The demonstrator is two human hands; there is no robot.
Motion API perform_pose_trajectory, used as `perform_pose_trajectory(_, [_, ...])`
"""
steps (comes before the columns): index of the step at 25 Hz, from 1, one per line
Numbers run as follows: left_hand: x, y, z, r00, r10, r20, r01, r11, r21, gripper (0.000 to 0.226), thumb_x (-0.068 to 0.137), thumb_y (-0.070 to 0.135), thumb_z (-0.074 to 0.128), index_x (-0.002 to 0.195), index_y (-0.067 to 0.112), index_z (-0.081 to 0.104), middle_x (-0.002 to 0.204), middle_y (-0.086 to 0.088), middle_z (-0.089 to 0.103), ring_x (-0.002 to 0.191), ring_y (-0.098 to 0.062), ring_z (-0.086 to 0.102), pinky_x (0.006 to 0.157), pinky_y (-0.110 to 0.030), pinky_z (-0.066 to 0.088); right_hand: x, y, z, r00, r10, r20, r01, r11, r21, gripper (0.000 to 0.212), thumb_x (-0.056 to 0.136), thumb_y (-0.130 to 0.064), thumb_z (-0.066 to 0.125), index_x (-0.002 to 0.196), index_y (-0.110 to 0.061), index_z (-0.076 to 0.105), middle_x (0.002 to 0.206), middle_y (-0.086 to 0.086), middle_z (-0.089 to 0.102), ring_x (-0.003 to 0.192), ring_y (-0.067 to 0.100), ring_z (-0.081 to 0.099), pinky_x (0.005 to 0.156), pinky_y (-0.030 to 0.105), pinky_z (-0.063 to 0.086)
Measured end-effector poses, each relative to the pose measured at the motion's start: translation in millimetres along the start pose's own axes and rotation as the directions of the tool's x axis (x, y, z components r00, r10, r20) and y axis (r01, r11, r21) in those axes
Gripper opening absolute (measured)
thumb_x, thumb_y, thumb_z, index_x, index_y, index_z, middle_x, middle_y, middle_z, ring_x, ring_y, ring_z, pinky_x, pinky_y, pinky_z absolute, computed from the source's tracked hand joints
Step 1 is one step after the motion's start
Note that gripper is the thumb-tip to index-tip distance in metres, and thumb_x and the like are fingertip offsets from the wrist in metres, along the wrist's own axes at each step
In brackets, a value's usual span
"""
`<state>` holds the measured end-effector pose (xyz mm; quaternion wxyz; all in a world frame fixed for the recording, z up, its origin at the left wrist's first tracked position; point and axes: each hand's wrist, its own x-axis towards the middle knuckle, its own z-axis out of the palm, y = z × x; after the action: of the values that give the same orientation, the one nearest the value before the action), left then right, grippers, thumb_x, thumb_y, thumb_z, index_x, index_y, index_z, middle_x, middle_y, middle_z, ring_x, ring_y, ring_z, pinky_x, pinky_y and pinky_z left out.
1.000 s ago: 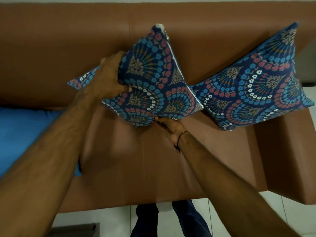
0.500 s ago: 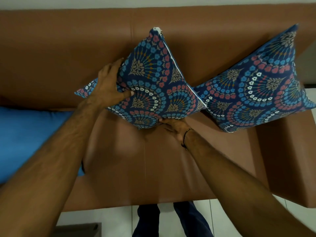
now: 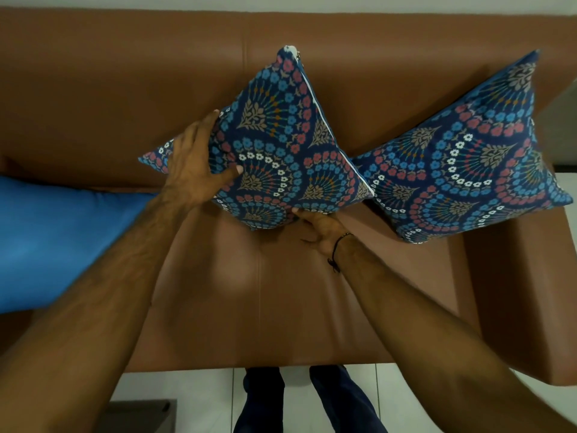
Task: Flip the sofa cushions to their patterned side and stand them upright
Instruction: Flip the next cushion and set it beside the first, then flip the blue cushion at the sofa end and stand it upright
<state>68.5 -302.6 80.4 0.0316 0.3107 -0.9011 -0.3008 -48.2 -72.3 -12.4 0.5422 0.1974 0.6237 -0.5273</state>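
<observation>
A blue floral patterned cushion point(image 3: 281, 145) stands on one corner against the brown sofa's backrest point(image 3: 125, 89), pattern facing me. My left hand point(image 3: 195, 165) grips its left side, thumb across the front. My right hand point(image 3: 321, 229) holds its lower right edge from beneath, fingers tucked under. A second patterned cushion point(image 3: 468, 157) leans upright on a corner in the sofa's right end, touching the first one's right corner. A plain blue cushion point(image 3: 53, 239) lies flat on the seat at the left.
The sofa seat point(image 3: 259, 301) stretches below the cushions, with the right armrest point(image 3: 515, 292) beside it. White tiled floor point(image 3: 187, 389) and my legs point(image 3: 299, 401) show at the front edge. A dark object point(image 3: 137, 415) sits on the floor lower left.
The held cushion has shifted slightly right and down toward the backrest; my left hand slid lower along its left side. The right cushion has stayed put.
</observation>
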Motion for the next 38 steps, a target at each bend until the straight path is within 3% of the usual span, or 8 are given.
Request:
perform_pose_trajectory(4, [-7.6,-4.5,-4.8,0.994,-0.078,-0.082,0.069,0.992,-0.104,0.102,0.081,0.057,0.073,0.167,0.027,0.028,0.164,-0.011,0.047,0.152,-0.037,0.041,0.127,-0.052,0.032,-12.6,-1.3,2.6,0.999,-0.052,0.001,0.052,0.998,0.034,0.053,0.085,-0.032,0.084,0.13,-0.028,0.058,0.148,-0.001,0.057,0.112,0.015,0.06,0.101,0.04,0.047])
perform_pose_trajectory(10, [-15.6,-13.5,5.6,0.998,-0.031,-0.061,0.009,0.942,-0.337,0.096,0.078,0.042,0.081,0.16,0.02,0.037,0.145,0.01,0.059,0.138,-0.015,0.059,0.12,-0.043,0.05,-5.7,6.8,-8.2,0.982,-0.17,-0.078,0.177,0.978,0.106,0.081,0.084,-0.019,0.085,0.147,-0.034,0.036,0.116,-0.01,0.061,0.091,0.005,0.059,0.067,0.03,0.05])
perform_pose_trajectory(14, [8.3,-21.8,12.1,1.0,-0.011,0.012,0.014,0.956,-0.295,0.1,0.084,0.031,0.081,0.167,0.017,0.026,0.165,-0.011,0.048,0.153,-0.033,0.046,0.125,-0.06,0.041,-3.8,-1.7,-0.3,0.986,-0.149,-0.072,0.157,0.981,0.114,0.07,0.086,-0.017,0.084,0.137,-0.033,0.039,0.126,-0.003,0.059,0.107,0.017,0.062,0.071,0.031,0.051])
perform_pose_trajectory(19, [-10.6,-29.6,13.7,0.998,-0.06,-0.006,0.059,0.989,-0.135,0.108,0.087,0.038,0.08,0.17,0.016,0.015,0.174,-0.018,0.029,0.162,-0.038,0.028,0.131,-0.061,0.027,-18.8,2.3,0.1,0.999,-0.007,-0.031,0.002,0.984,-0.18,0.07,0.093,-0.036,0.074,0.153,-0.017,0.044,0.16,0.005,0.044,0.147,0.028,0.042,0.119,0.045,0.037])
perform_pose_trajectory(23, [-57.3,-32.4,7.7,0.971,-0.23,0.066,0.236,0.966,-0.106,0.108,0.091,0.039,0.078,0.172,0.022,0.007,0.179,-0.016,0.017,0.165,-0.038,0.018,0.133,-0.061,0.021,-58.0,1.8,27.1,1.0,-0.007,0.012,0.01,0.964,-0.264,0.066,0.095,-0.035,0.072,0.151,-0.016,0.045,0.158,0.007,0.048,0.119,0.019,0.059,0.091,0.026,0.048])
perform_pose_trajectory(29, [-122.4,-95.6,-39.0,0.89,-0.454,0.043,0.455,0.88,-0.137,0.102,0.093,0.045,0.072,0.171,0.02,0.013,0.181,-0.017,0.016,0.168,-0.037,0.013,0.136,-0.05,0.012,-59.0,-5.1,131.1,0.976,-0.202,0.08,0.216,0.862,-0.459,0.069,0.075,-0.028,0.092,0.13,-0.013,0.053,0.138,0.007,0.062,0.133,0.028,0.058,0.102,0.032,0.053])
perform_pose_trajectory(33, [-171.0,-190.3,-81.6,0.784,-0.618,-0.063,0.6,0.78,-0.176,0.092,0.095,0.03,0.078,0.168,0.009,0.025,0.175,-0.025,0.027,0.164,-0.042,0.023,0.133,-0.048,0.02,-47.5,8.6,243.1,0.927,-0.254,0.274,0.374,0.636,-0.675,0.078,0.076,-0.035,0.091,0.139,-0.018,0.049,0.132,0.006,0.062,0.124,0.026,0.061,0.104,0.039,0.052])
perform_pose_trajectory(38, [-192.5,-313.3,-124.9,0.682,-0.707,-0.186,0.701,0.705,-0.109,0.085,0.096,0.033,0.075,0.167,0.012,0.032,0.175,-0.025,0.026,0.162,-0.046,0.025,0.129,-0.059,0.023,-8.7,50.5,376.8,0.9,-0.172,0.401,0.418,0.078,-0.905,0.102,0.075,-0.07,0.071,0.157,-0.021,0.036,0.155,0.01,0.048,0.142,0.035,0.047,0.12,0.049,0.038])
